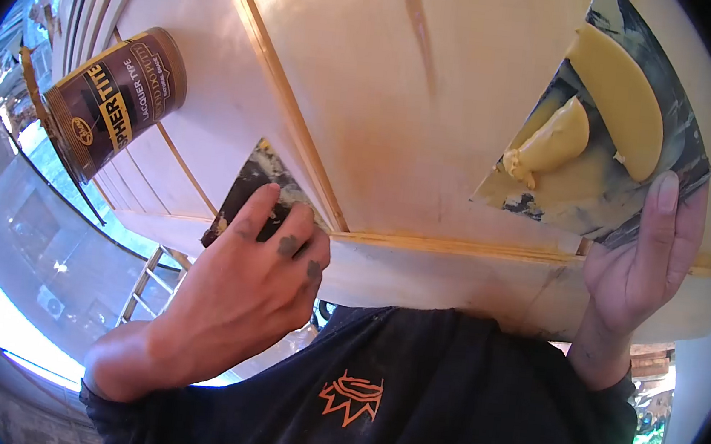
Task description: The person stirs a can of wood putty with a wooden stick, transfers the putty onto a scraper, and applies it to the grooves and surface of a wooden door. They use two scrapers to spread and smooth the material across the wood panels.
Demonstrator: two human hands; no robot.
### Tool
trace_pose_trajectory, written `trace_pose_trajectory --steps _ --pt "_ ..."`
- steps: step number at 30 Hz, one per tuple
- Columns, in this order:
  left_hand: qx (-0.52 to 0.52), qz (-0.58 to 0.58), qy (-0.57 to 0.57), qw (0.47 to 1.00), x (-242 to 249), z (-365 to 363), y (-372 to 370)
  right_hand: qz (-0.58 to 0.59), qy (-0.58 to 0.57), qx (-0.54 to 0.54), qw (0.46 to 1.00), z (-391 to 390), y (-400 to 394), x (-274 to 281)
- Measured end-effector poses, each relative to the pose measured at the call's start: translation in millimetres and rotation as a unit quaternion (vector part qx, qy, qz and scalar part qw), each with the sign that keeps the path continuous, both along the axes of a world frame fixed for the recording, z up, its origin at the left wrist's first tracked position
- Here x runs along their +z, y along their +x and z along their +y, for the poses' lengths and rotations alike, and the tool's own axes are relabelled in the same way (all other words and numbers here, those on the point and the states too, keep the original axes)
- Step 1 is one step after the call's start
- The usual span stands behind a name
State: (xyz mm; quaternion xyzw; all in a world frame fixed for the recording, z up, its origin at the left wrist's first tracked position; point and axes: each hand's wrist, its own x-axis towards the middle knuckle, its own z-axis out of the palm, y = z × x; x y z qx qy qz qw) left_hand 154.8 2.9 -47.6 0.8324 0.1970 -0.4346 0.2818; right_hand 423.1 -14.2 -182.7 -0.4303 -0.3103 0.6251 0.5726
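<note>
My left hand (260, 277) is closed around a small putty knife (250, 179), its dark blade smeared with dried putty. The blade lies over the pale wooden panel (458, 138), close to a thin raised strip (286, 95). On the right, my right hand (637, 275) grips the edge of a dark, flat putty board (611, 191), with one digit on top. Yellow wood putty (620, 93) is spread over that board in a long thick band and a smaller lump. Most of the fingers under the board are hidden.
A brown wood putty can (119, 101) stands on the panel at upper left, with putty on its rim. Another wooden strip (473, 249) crosses near the panel's front side. Beyond, at lower left, is a ladder (144, 283). My dark shirt (442, 393) fills the bottom.
</note>
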Motion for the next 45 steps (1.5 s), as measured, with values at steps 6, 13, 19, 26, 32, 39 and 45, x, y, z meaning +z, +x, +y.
trace_pose_trajectory --steps 6,13,19,26,32,39,45 --pt "0.123 -0.081 0.107 0.983 15 5 6 0.024 -0.025 -0.006 0.999 4 1 1" --pt "0.124 -0.264 0.151 0.944 -17 -10 65 0.124 0.009 -0.052 0.991 22 7 2" --pt "0.002 -0.256 0.118 0.959 -35 5 115 0.087 -0.013 -0.163 0.983 24 31 14" --pt "-0.017 -0.134 0.065 0.989 -17 3 79 0.035 0.02 -0.216 0.976 12 35 30" --pt "-0.003 -0.08 0.058 0.995 -7 -6 28 0.012 -0.054 -0.272 0.961 -11 52 28" --pt "0.006 -0.059 0.071 0.996 -4 -18 -2 0.04 -0.035 -0.205 0.977 -36 69 26" --pt "-0.012 -0.058 0.067 0.996 -2 -18 -12 0.011 -0.051 -0.193 0.98 -42 60 36"
